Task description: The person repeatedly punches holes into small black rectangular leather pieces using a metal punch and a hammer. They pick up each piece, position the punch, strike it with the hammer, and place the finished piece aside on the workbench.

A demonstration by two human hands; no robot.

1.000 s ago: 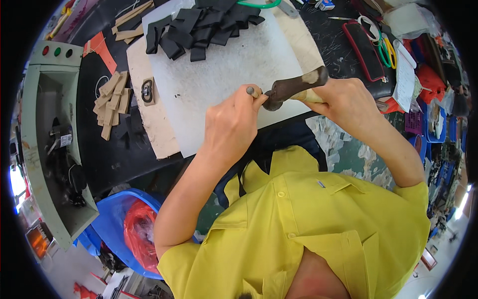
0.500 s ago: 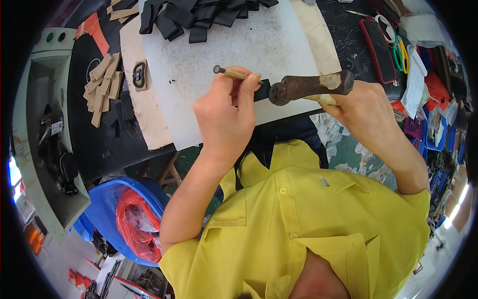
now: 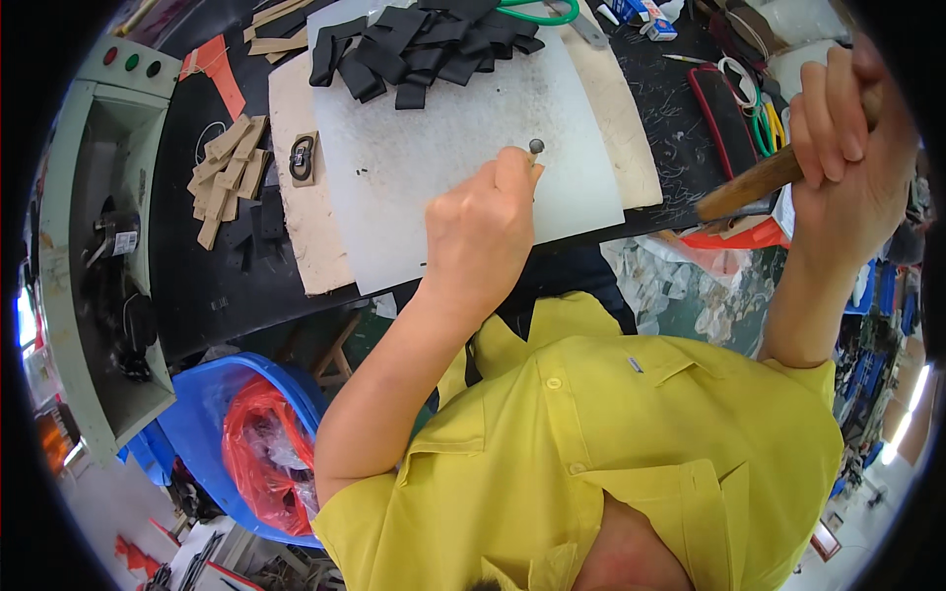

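My left hand [image 3: 481, 222] is closed around a slim punch [image 3: 536, 147] held upright over the white board [image 3: 581, 187], its round metal head showing above my fingers. The punch's lower end is hidden by the hand. Raised high at the right, my right hand [image 3: 852, 148] grips a mallet by its wooden handle [image 3: 749, 187]; the head is lost past the dark rim of the view. A pile of black strap pieces [image 3: 424, 49] lies at the board's far edge.
Left of the board lie tan strips [image 3: 232, 167], black pieces [image 3: 261, 222] and a black buckle [image 3: 303, 157]. Green-handled scissors [image 3: 537, 14] rest at the back, a red-edged phone [image 3: 724, 118] at the right. A blue bin [image 3: 187, 404] stands below the table's left side.
My right hand has swung the mallet up and right, away from the board. My left hand has moved right and turned the punch from slanted to upright. The black strap piece beside it is now hidden.
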